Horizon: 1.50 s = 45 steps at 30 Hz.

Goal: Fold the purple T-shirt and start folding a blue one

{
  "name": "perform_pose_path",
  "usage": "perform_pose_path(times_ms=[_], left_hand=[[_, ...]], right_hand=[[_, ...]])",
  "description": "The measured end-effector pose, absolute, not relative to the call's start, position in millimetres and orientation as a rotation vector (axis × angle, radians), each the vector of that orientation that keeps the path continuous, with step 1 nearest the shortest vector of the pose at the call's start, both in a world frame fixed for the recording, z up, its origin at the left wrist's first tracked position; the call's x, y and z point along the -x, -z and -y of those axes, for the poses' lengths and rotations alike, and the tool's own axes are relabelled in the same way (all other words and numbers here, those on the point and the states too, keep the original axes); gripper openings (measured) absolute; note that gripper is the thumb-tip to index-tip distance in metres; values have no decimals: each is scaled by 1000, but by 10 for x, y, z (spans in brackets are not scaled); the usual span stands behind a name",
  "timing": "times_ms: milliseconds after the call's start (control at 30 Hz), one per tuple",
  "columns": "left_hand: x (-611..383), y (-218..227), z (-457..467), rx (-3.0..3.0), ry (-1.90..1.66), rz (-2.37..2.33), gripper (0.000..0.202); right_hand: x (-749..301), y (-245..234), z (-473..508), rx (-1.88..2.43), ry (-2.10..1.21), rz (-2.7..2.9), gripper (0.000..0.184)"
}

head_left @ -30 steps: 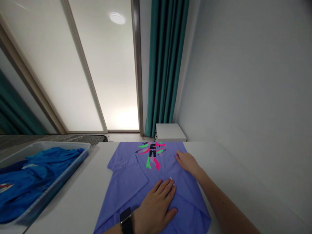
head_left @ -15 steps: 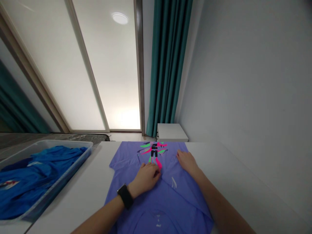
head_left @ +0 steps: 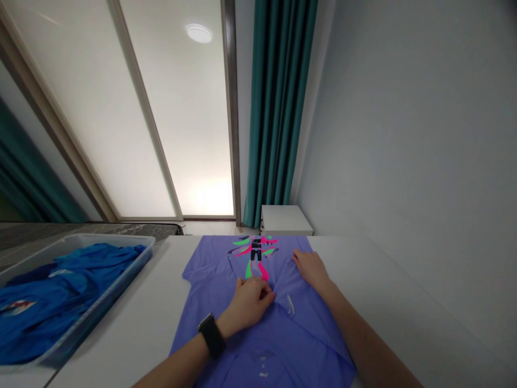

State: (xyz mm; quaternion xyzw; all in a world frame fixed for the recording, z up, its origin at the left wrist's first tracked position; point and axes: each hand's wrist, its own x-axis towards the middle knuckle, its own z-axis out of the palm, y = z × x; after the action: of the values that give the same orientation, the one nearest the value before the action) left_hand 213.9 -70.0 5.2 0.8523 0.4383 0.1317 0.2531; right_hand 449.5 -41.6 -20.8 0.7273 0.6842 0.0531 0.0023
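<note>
A purple T-shirt (head_left: 258,339) lies spread on the white table, its neckline toward me and a pink, green and black print at the far end. A layer of it is folded over, with a small white logo showing on the right. My left hand (head_left: 251,302), with a black watch (head_left: 211,335) on the wrist, is closed on the cloth near the shirt's middle, just below the print. To the right, my right hand (head_left: 310,268) pinches the shirt near its far right edge. The fingertips of both hands are partly hidden.
A clear plastic bin (head_left: 95,302) holding blue clothes (head_left: 76,291) stands on the left of the white table (head_left: 133,307). Beyond the table's far edge are a small white cabinet (head_left: 286,218) and a green curtain (head_left: 274,118). A grey wall (head_left: 412,134) rises on the right.
My left hand has moved slightly toward me and to the right, and the cloth between my hands is more wrinkled. The right hand has stayed in place.
</note>
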Motion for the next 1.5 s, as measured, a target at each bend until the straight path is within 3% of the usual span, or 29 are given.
perform_pose_path(times_ms=[233,533,867,1500], left_hand=[[-2085,-84,878,-2630,-351,-1219,18],[-2107,96,1295,-2794,-337,-551,61],[-2090,214,1290,-2753,-303,-581,64],[-2094,173,1320,-2716,-283,-643,65]], right_hand=[[-4473,207,424,-2300,-193,-2149,31],[-4448,177,480,-2292,-218,-2165,31],[-4448,153,428,-2179,-70,-2305,24],[-4484,192,374,-2322,-60,-2243,31]])
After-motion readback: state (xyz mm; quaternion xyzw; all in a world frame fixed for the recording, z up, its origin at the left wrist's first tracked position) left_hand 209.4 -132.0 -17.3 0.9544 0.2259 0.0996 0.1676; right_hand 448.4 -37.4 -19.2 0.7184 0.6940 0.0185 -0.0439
